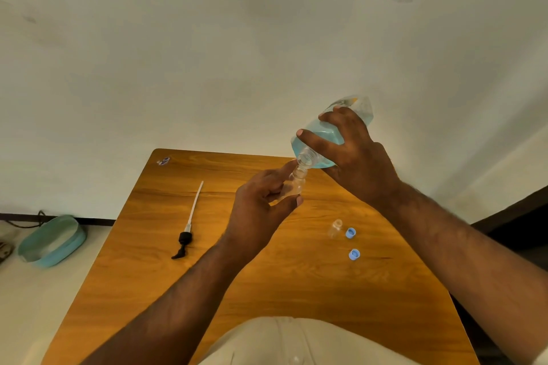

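Big bottle (323, 129) of blue liquid tilted, my right hand (358, 157) wrapped round it | mouth touching small clear bottle (298, 179), pinched in my left hand (261, 213) | both above table (178, 275)

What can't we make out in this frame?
Head view: small bottle fill level; left hand covers its lower body, and the plastic is clear.
Head view: big bottle label; right hand hides most, the rest is blurred.
Head view: whether liquid flows where the two mouths meet; too small.
Head view: scrap at the far corner of the table; too small to identify.
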Tool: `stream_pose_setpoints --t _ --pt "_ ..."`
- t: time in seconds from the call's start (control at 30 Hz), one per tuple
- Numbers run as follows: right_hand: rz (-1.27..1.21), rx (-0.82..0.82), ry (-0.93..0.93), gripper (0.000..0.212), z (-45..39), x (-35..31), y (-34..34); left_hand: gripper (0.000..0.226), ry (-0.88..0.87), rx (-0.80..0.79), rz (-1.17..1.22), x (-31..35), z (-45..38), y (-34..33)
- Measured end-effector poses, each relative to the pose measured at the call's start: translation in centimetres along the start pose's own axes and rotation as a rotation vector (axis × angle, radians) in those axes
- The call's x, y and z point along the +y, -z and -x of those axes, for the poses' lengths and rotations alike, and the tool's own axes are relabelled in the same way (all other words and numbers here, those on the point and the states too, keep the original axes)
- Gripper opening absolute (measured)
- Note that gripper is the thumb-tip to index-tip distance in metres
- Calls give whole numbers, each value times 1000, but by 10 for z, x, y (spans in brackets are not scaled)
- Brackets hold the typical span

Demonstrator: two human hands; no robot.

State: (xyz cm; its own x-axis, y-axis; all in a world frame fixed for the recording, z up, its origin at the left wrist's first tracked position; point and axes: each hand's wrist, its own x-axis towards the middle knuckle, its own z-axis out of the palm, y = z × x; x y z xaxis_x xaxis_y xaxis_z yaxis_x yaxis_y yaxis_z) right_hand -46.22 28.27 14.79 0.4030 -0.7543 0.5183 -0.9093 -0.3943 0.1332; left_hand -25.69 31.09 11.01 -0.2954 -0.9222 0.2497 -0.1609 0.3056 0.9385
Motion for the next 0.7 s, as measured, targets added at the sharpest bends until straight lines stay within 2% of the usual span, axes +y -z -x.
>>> stream_pose_setpoints --t 0.7 --pt "34 -13 20 78 -4 0 3 63 3 2 15 0 -1 1"
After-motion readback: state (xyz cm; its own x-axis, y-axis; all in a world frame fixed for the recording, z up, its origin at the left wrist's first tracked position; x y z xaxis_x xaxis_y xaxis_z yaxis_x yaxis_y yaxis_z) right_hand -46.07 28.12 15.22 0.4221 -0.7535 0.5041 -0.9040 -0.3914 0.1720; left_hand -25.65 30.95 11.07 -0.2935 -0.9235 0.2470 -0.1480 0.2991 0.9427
